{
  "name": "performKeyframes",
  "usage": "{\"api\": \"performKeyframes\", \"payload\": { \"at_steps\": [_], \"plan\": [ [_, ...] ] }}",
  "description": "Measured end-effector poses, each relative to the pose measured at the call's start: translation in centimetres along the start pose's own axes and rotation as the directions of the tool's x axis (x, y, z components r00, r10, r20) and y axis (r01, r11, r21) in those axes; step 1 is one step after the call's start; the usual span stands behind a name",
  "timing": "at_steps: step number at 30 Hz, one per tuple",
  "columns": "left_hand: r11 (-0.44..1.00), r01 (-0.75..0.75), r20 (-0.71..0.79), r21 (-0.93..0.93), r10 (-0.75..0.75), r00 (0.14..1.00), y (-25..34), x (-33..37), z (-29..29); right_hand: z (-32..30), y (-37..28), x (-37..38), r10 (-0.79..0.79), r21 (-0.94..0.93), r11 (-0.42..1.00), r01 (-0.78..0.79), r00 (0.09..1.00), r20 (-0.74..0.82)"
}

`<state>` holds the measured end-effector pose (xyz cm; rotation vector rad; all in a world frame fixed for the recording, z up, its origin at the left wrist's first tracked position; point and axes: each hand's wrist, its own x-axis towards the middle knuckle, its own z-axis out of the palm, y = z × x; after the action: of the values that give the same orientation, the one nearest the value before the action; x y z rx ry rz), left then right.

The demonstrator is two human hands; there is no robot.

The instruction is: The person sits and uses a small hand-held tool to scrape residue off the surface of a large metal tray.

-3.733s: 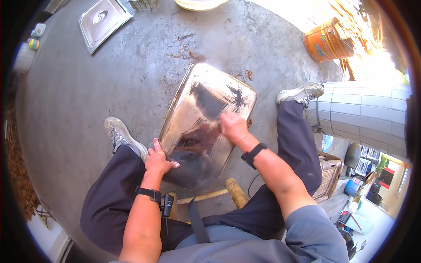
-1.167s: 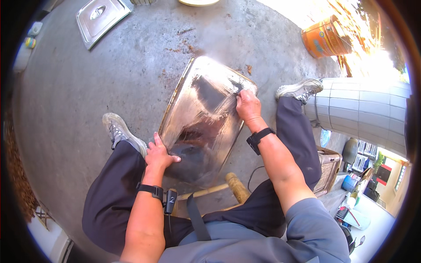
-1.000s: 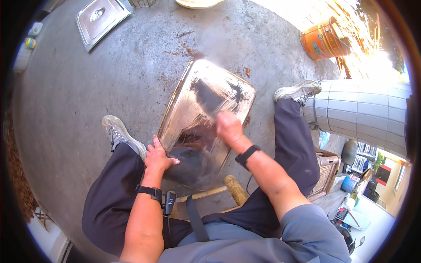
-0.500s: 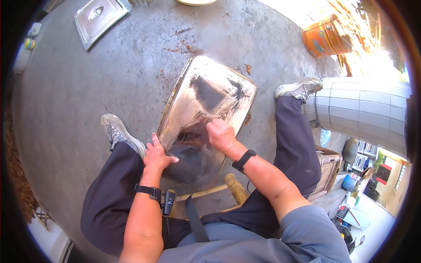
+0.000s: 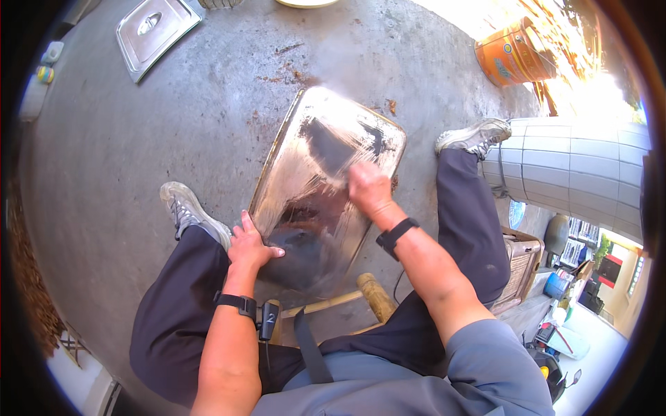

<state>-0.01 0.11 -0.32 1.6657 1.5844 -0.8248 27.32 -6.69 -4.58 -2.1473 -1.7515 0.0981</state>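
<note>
The left hand [image 5: 251, 244], fingers spread, rests on the left edge of a scorched metal pan [image 5: 312, 197] reaching beyond both hands; the right hand [image 5: 370, 186] is clenched, contents hidden, near the right edge. Concrete floor [image 5: 104, 152] stretches left and ahead of them.

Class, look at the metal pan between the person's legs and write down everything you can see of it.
The pan is rectangular with rounded corners, and looks like shiny metal. Its broad face is turned up, marked by black patches, a reddish-brown area and pale streaks; a raised-looking edge runs along its left side. It sits aslant above the grey floor, far end to the right. The left hand rests on its left edge; the curled right hand is at its face, contact unclear.
</note>
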Motion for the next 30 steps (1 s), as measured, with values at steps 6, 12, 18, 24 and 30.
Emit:
{"api": "performKeyframes", "payload": {
  "at_steps": [6, 12, 18, 24, 30],
  "plan": [
    [1.0, -0.006, 0.001, 0.001, 0.006, 1.0, 0.5, 0.1, 0.3, 0.7, 2.3, 0.1, 0.107, -0.054, 0.992, -0.113, 0.989, -0.097],
    [1.0, -0.015, 0.003, -0.009, 0.015, 1.0, 0.1, 0.4, 0.2, -0.4, 2.8, 1.5, 0.134, -0.03, 0.99, -0.138, 0.985, -0.107],
    [1.0, 0.0, 0.003, 0.005, 0.0, 1.0, 0.2, 0.0, 0.2, 0.5, 1.2, -0.3, 0.066, 0.032, 0.997, -0.065, 0.996, -0.057],
    [1.0, -0.01, 0.004, -0.001, 0.01, 1.0, 0.1, 0.3, 0.3, 0.0, 2.9, 0.8, 0.174, -0.043, 0.983, -0.177, 0.982, -0.079],
    [1.0, -0.009, 0.012, 0.002, 0.009, 1.0, 0.4, 0.5, 0.0, -0.6, 4.6, 2.3, 0.247, -0.06, 0.966, -0.25, 0.967, -0.055]
  ]
}}
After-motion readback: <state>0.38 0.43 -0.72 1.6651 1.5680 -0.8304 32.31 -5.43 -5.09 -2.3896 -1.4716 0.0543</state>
